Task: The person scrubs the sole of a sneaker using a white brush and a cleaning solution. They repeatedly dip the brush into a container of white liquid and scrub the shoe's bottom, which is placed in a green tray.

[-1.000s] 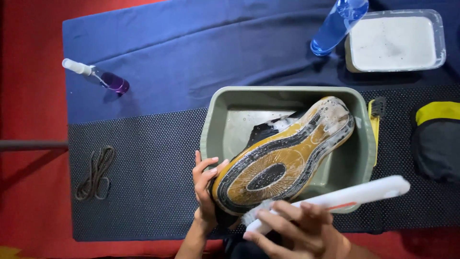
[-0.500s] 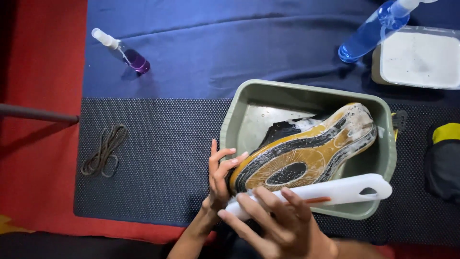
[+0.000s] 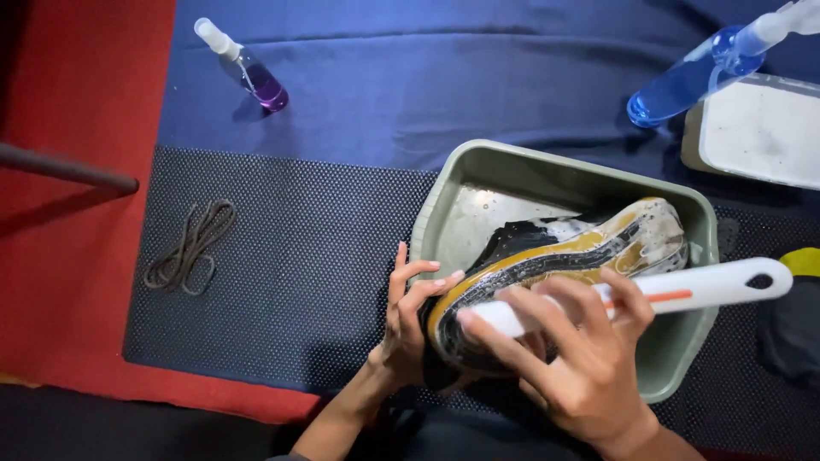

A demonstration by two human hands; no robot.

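Shoe (image 3: 564,256): dark upper, yellow-brown sole turned up and toward the camera, soapy foam at the toe end; lies tilted across the grey-green basin (image 3: 478,183), heel end over the near rim.

Left hand (image 3: 410,312): at the heel end of the shoe, fingers spread and curled on the sole edge, holding the shoe steady.

Right hand (image 3: 572,358): in front of the shoe, fingers closed round the brush (image 3: 700,290); white handle with an orange stripe and a hole at the far end, laid along the sole; the bristle head is hidden by the fingers.

Mat (image 3: 290,256): dark dotted sheet under the basin, on a blue cloth (image 3: 444,77) over a red surface (image 3: 77,102).

Laces (image 3: 190,248): dark bundle on the mat, well left of the basin.

Small spray bottle (image 3: 243,67): purple liquid, lying on the cloth, far left.

Blue spray bottle (image 3: 692,77): lying beyond the basin, beside a white tray (image 3: 760,132)
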